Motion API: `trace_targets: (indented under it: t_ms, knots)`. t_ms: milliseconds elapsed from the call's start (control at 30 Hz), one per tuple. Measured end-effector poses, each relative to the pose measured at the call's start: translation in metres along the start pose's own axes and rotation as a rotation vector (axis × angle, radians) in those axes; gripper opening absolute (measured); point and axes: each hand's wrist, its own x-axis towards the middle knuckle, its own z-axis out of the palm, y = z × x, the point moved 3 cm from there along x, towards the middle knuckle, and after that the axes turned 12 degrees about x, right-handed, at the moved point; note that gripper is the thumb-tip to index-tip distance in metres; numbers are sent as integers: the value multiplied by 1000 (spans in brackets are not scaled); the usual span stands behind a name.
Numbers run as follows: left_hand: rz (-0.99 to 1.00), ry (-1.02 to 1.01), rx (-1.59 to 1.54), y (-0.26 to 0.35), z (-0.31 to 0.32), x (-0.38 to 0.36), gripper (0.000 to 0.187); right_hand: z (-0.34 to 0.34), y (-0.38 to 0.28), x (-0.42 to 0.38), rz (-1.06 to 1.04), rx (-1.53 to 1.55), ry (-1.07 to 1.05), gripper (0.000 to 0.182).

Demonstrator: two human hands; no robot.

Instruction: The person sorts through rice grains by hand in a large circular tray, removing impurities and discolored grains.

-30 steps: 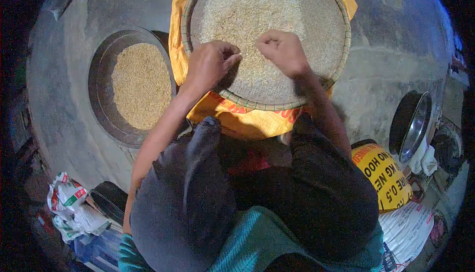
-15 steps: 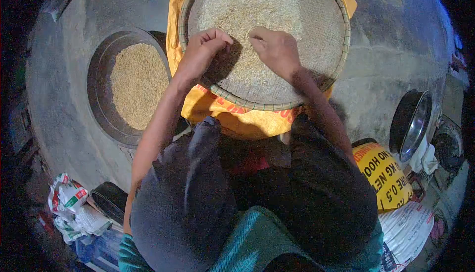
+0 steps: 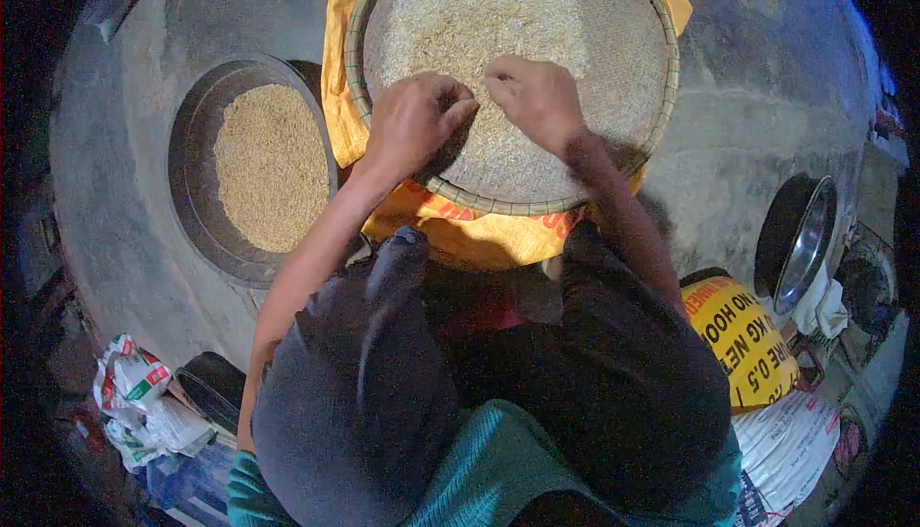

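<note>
A round woven winnowing tray point(image 3: 628, 77) with a bound rim lies in front of my knees. Pale and golden grain point(image 3: 479, 38) is spread over its middle and far side. My left hand point(image 3: 417, 120) hovers over the near left of the tray, fingers curled and thumb pressed to them. Close beside it on the right, my right hand point(image 3: 537, 101) is pinched with its fingertips above the grain. Whatever either pinch contains is too small to make out. Beneath the tray lies an orange printed sack point(image 3: 470, 240).
A dark round basin point(image 3: 192, 182) with golden grain point(image 3: 273, 168) stands on the concrete floor at left. At right are a metal bowl point(image 3: 805, 249), a yellow printed sack point(image 3: 743, 340) and a white sack point(image 3: 791, 446). Plastic bags point(image 3: 144, 393) lie at lower left.
My left hand has moved right and slightly toward me, closer to my right hand, and has turned so its back shows more. My right hand has barely moved.
</note>
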Motion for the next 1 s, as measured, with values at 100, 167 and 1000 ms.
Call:
trace_targets:
  t_ms: [100, 167, 1000]
  knots:
    - [-182, -82, -271, -9, -2, 5, 19, -13, 3, 1, 133, 343, -29, 17]
    - [-296, -119, -471, -21, -2, 9, 19, -17, 5, 1, 153, 355, 18, 16]
    - [-225, -40, -344, -25, -5, 29, 16, -7, 6, 6, 18, 421, 139, 18]
